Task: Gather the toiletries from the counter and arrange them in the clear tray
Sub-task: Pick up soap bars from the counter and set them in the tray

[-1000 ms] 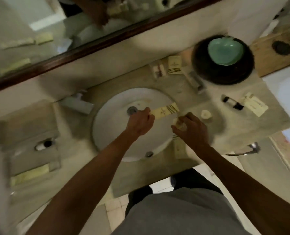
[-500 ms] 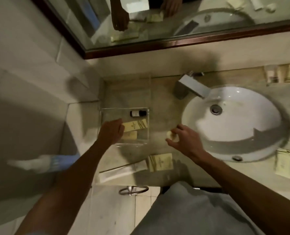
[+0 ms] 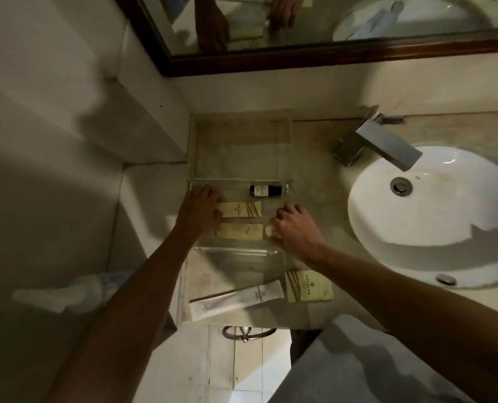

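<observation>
Since half a second ago the right hand (image 3: pixel 293 229) has crossed from the bare counter to the right edge of the clear tray (image 3: pixel 239 251), and the left hand (image 3: pixel 202 209) has settled onto the packet it carried.

Nearest the counter's front edge lie a white tube (image 3: pixel 236 301) and, just beside its cap end, a cream sachet (image 3: pixel 309 286), both outside the tray. Beyond them is the tray's near wall. Inside the tray a plain cream packet (image 3: pixel 240 230) lies closest, and a striped cream packet (image 3: pixel 240 210) lies next to it, farther back. The left hand rests on the striped packet's left end, fingers bent over it. The right hand, fingers curled, holds a small pale round piece of soap (image 3: pixel 270 230) at the tray's right side; whether it touches the tray floor cannot be told. Behind the packets a small dark bottle (image 3: pixel 265 190) lies on its side near the tray's far wall. Off to the right sit the white sink (image 3: pixel 434 216) and the metal tap (image 3: pixel 378 144), with the mirror (image 3: pixel 329 21) above.
</observation>
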A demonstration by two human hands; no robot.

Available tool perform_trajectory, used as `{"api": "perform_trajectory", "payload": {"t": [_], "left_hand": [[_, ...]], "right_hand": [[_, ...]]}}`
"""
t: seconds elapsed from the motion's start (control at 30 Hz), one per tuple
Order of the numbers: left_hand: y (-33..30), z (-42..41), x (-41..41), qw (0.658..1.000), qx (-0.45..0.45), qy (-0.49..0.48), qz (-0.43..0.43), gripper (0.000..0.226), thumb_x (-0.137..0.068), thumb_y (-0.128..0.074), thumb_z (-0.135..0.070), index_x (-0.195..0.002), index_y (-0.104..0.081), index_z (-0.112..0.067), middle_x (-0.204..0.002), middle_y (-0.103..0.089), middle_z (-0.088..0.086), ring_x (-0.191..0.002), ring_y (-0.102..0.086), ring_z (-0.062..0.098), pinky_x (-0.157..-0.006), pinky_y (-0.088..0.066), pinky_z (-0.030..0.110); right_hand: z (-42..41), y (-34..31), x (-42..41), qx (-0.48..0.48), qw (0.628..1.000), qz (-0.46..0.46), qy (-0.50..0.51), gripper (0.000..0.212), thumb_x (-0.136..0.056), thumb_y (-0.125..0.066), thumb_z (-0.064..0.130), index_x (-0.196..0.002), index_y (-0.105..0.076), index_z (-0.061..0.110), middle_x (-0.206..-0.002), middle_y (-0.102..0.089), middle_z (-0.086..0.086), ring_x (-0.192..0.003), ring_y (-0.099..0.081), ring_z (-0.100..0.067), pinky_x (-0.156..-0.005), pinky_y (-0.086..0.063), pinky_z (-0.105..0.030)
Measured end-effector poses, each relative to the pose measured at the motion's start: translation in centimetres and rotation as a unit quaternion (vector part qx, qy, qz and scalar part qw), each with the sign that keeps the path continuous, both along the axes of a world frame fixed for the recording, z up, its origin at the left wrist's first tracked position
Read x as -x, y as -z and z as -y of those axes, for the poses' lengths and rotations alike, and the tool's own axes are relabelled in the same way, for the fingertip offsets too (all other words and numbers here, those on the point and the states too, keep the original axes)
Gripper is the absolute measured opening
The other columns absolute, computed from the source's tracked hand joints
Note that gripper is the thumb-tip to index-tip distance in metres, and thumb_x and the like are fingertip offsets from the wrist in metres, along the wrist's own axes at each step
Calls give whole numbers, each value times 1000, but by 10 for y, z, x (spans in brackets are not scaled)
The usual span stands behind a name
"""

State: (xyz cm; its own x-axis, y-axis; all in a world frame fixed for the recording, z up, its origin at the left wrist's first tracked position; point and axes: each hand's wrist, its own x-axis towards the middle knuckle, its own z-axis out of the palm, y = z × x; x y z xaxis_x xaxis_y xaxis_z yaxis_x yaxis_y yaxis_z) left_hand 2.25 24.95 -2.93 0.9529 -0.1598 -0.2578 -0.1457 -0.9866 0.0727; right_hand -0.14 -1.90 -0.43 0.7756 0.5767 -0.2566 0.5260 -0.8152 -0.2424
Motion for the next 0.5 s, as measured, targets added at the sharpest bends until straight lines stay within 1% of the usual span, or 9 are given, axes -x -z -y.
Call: {"api": "perform_trajectory", "payload": {"t": [0.07, 0.17, 0.27, 0.37, 0.5], "left_hand": [[4, 4, 5, 999, 37, 18, -4, 34, -80, -60, -21, -114, -58, -18, -114, -55, 7, -105, -52, 28, -89, -43, 43], [8, 3, 11, 997, 67, 40, -10, 41, -77, -63, -14, -118, -59, -17, -114, -53, 9, -104, -53, 28, -83, -48, 42], [7, 4, 18, 997, 77, 28, 4, 36, -80, -62, -15, -116, -59, -17, -115, -53, 8, -102, -52, 26, -82, -48, 42], [8, 5, 29, 994, 93, 51, 27, 30, -82, -66, -15, -112, -61, -14, -112, -57, 10, -97, -55, 28, -76, -51, 42], [6, 8, 35, 996, 82, 39, -8, 35, -78, -74, -15, -111, -63, -14, -115, -58, 10, -101, -55, 29, -76, -51, 42]], "right_hand": [[-4, 6, 2, 22, 999, 18, -14, 39, -89, -61, 48, -117, -66, 21, -123, -61, -4, -123, -41, -24, -109, -31, -46], [-7, 7, 2, 38, 998, 35, -26, 39, -87, -64, 49, -114, -69, 22, -118, -64, -3, -120, -40, -23, -107, -30, -45], [-3, 8, -1, 43, 998, 36, -35, 37, -87, -62, 52, -113, -70, 26, -116, -65, -1, -119, -42, -23, -106, -30, -45], [-5, 8, 2, 40, 999, 31, -21, 37, -87, -64, 49, -114, -70, 25, -117, -66, -2, -121, -42, -24, -107, -30, -47], [-8, 7, 4, 56, 998, 22, -18, 37, -87, -64, 48, -115, -69, 24, -119, -64, -4, -124, -41, -25, -109, -32, -49]]}}
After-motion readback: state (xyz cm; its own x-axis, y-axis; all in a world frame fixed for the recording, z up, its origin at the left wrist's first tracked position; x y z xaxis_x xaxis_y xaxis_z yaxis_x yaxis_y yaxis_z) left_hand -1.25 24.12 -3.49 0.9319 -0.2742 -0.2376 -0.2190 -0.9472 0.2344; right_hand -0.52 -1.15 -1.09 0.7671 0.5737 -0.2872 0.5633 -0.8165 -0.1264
